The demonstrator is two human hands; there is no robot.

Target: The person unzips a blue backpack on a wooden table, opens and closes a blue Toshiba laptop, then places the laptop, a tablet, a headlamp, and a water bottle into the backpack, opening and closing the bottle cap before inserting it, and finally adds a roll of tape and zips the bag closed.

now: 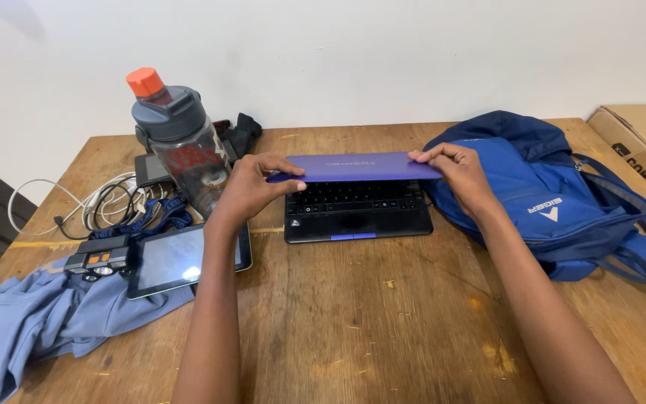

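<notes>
While both hands (360,176) grip purple laptop lid (357,166), water bottle (181,142), tablet (185,258) left, blue backpack (540,187) right

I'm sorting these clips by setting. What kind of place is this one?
Probably a home desk or study corner, though that is a guess. A worn wooden table stands against a plain white wall, with a small purple laptop, a blue backpack, a tablet and a tangle of cables.

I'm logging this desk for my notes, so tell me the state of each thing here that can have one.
Laptop: lid partly lowered, keyboard showing.
Left hand: grips the lid's left corner.
Right hand: grips the lid's right corner.
Water bottle: upright, orange cap on.
Tablet: flat, screen dark.
Backpack: lying flat; whether it is zipped cannot be told.
Blue cloth: crumpled.
Cables: tangled.
</notes>
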